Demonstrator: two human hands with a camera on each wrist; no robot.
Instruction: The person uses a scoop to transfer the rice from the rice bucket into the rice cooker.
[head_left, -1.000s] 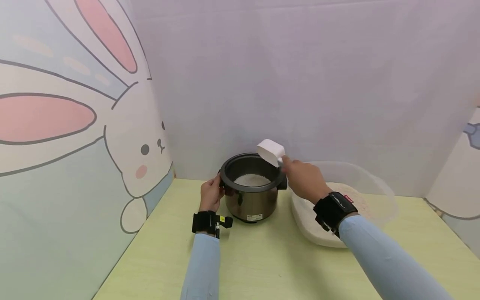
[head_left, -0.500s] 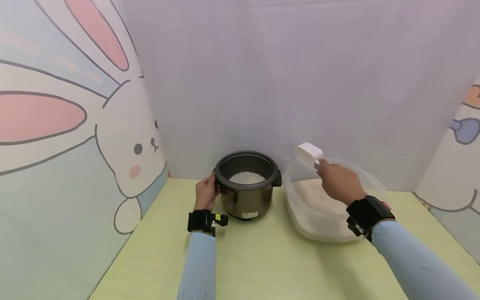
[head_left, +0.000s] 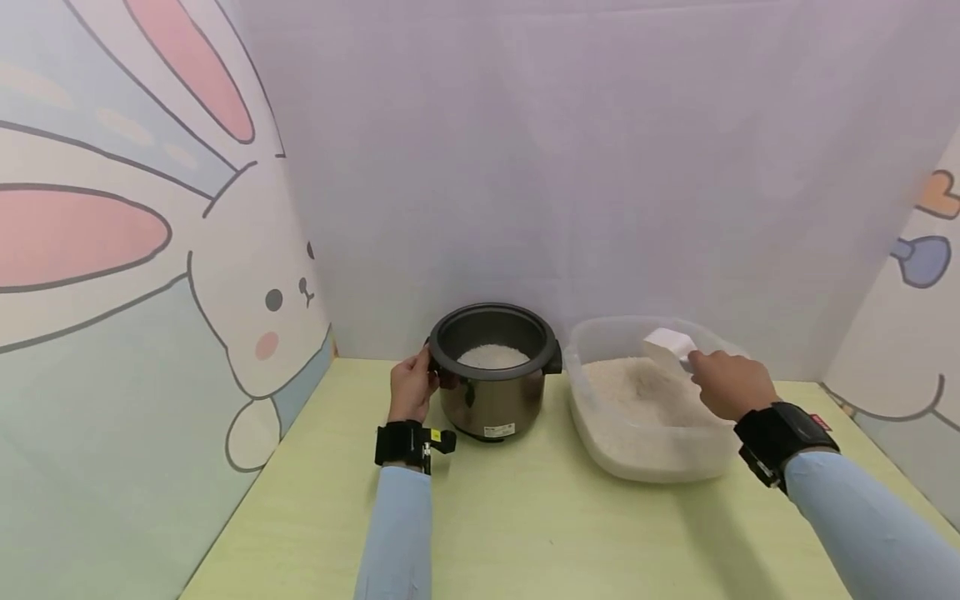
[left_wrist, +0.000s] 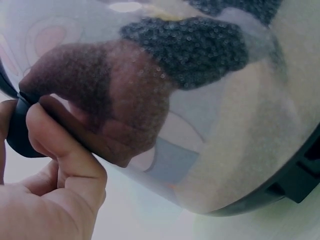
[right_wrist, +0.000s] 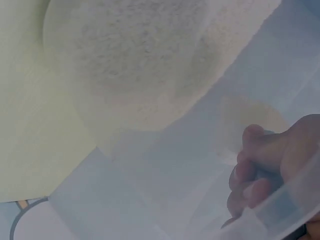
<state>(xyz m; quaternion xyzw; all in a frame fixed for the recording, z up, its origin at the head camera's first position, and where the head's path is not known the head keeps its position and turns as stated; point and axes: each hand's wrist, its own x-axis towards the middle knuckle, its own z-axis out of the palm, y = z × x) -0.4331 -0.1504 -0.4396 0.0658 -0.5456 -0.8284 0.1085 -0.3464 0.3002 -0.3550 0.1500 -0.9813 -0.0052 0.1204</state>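
A dark, shiny rice cooker (head_left: 491, 398) with its lid off stands against the back wall, white rice (head_left: 493, 357) inside it. My left hand (head_left: 411, 387) grips its left side handle; in the left wrist view the fingers (left_wrist: 65, 145) curl round the black handle (left_wrist: 22, 127). To the right is a translucent plastic tub (head_left: 652, 454) holding more rice (head_left: 622, 387). Over that rice my right hand (head_left: 731, 383) holds a white scoop (head_left: 667, 346) by its grey handle, the cup tilted. The right wrist view shows the fingers wrapped round the handle, seen partly through the tub's wall.
The pale yellow-green table (head_left: 487, 533) carries both vessels. A light cloth wall (head_left: 525, 167) closes off the back. Panels with a cartoon rabbit (head_left: 247, 292) and other drawings stand at the left and right.
My right hand has carried the scoop from above the cooker rightward and down to the tub. The left hand has kept its grip on the cooker handle. The head view has shifted slightly.
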